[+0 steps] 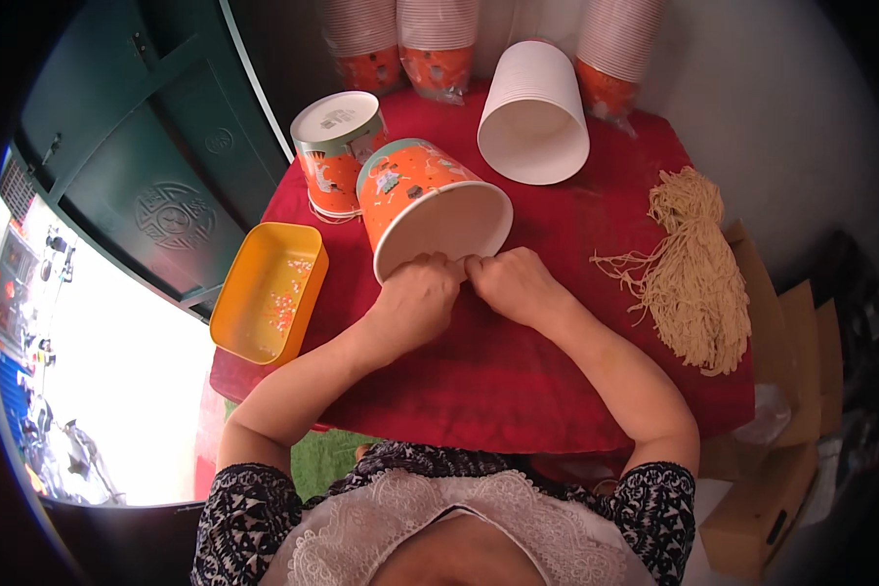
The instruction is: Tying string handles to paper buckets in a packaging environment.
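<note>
Left hand (pixel 418 298) and right hand (pixel 518 283), fingers curled and pinched together at the lower rim of the orange printed paper bucket (pixel 422 200); whether they pinch a string there cannot be told. Bucket lies on its side on the red-covered worktop (pixel 498 361), mouth toward the person. Behind-left of bucket: a second one, upside down (pixel 337 151), apparently finished. Right of bucket: bundle of cream strings (pixel 695 269), large; stacked blanks (pixel 532 112) behind. Judgement: early stage, most work remaining.
</note>
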`<state>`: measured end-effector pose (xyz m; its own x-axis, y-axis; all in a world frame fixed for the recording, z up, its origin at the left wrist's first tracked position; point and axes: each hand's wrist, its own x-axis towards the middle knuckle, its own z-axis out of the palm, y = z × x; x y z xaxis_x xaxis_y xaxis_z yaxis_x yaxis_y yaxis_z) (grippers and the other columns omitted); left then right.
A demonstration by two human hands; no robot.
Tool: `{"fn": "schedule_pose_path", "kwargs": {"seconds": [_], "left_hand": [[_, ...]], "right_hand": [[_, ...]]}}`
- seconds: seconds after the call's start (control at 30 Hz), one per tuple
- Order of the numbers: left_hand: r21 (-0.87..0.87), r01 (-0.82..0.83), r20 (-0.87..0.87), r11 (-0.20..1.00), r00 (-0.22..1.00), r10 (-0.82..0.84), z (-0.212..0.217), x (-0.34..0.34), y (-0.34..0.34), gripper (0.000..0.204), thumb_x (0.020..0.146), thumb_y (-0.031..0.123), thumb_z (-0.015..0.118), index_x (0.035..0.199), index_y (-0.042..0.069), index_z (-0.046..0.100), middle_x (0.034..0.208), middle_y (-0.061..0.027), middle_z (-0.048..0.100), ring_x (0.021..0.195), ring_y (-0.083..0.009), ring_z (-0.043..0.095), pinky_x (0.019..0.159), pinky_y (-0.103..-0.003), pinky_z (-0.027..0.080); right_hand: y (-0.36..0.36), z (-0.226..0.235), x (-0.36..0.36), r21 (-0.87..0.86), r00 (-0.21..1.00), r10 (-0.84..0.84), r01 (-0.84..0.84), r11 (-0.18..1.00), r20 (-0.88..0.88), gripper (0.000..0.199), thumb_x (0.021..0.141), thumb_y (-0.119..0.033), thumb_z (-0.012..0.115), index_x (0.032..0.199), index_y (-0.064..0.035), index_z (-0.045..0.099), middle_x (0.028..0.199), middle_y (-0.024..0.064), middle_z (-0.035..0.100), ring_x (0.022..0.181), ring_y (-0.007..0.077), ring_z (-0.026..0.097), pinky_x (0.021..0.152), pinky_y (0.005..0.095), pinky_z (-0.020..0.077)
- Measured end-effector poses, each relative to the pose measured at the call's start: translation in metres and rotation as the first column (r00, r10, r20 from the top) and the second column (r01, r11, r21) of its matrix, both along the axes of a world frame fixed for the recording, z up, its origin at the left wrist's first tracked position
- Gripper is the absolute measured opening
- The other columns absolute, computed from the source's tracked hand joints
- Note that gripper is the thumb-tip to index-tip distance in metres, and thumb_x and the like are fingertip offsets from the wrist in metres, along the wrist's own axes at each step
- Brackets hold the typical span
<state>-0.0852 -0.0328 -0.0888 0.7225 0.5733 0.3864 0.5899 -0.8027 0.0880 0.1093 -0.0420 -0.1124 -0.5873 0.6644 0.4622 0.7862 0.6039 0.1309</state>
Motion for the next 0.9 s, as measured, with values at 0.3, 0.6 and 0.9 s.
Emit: {"fn": "schedule_pose_path", "kwargs": {"seconds": [0.3,0.6,0.9], "left_hand": [[-0.408,0.025,0.233,0.912,0.969,0.078,-0.006,0.002,0.022,0.008,0.077,0.002,0.058,0.079,-0.005,0.061,0.08,-0.0195,0.063,0.076,-0.0353,0.063,0.069,-0.042,0.05],[-0.726,0.059,0.36,0.685,0.881,0.306,-0.005,0.006,0.027,0.013,0.079,0.006,0.06,0.081,-0.005,0.066,0.077,-0.0174,0.068,0.069,-0.0257,0.064,0.066,-0.037,0.051],[-0.819,0.028,0.286,0.574,0.886,0.365,-0.002,0.007,0.029,0.014,0.085,0.008,0.06,0.085,-0.006,0.066,0.071,-0.0137,0.066,0.058,-0.0191,0.061,0.054,-0.033,0.05]], "right_hand": [[0.006,0.002,0.002,-0.137,0.995,-0.005,-0.01,0.99,-0.104,0.002,0.076,-0.001,0.06,0.077,-0.0019,0.06,0.058,0.0144,0.063,0.053,0.0286,0.067,0.047,0.0396,0.0535],[0.004,-0.001,0.001,-0.135,0.985,0.008,-0.032,0.99,-0.174,0.011,0.074,0.002,0.062,0.082,-0.002,0.057,0.054,0.0153,0.058,0.052,0.0318,0.064,0.047,0.0415,0.0504],[-0.003,-0.001,0.0,-0.23,0.986,-0.02,-0.018,0.973,-0.164,0.008,0.079,-0.002,0.062,0.084,-0.0019,0.057,0.056,0.0153,0.059,0.052,0.0325,0.063,0.048,0.0425,0.0498]]}}
